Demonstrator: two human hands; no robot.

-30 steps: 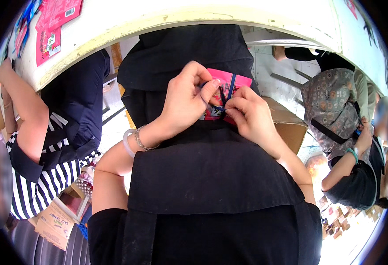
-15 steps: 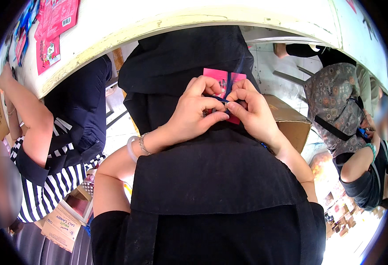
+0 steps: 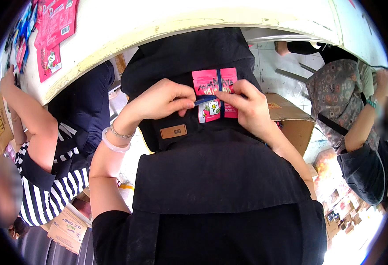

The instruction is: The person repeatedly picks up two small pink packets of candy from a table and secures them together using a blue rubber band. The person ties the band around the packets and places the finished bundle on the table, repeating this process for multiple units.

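On the black apron over my lap lies a flat pink printed packet [image 3: 205, 77]. A dark blue ribbon [image 3: 221, 80] runs down over its face and also sideways from the crossing. My left hand [image 3: 169, 99], beside the packet's left edge, is closed in a pinch on one ribbon end and holds it taut. At the crossing, the fingertips of my right hand [image 3: 249, 104] are pressed together on the ribbon, over the packet's right part. Whether a knot lies under those fingertips is hidden.
More pink packets [image 3: 55, 31] and blue ribbons [image 3: 22, 39] lie on the white table [image 3: 194, 11] at far left. A cardboard box [image 3: 291, 112] stands right of my lap. One person in stripes [image 3: 55, 187] sits left, another person in a patterned apron [image 3: 344, 97] right.
My hands have drawn apart, the left one moving left with a ribbon end. More of the packet's face now shows. The person at right has raised an arm toward the table.
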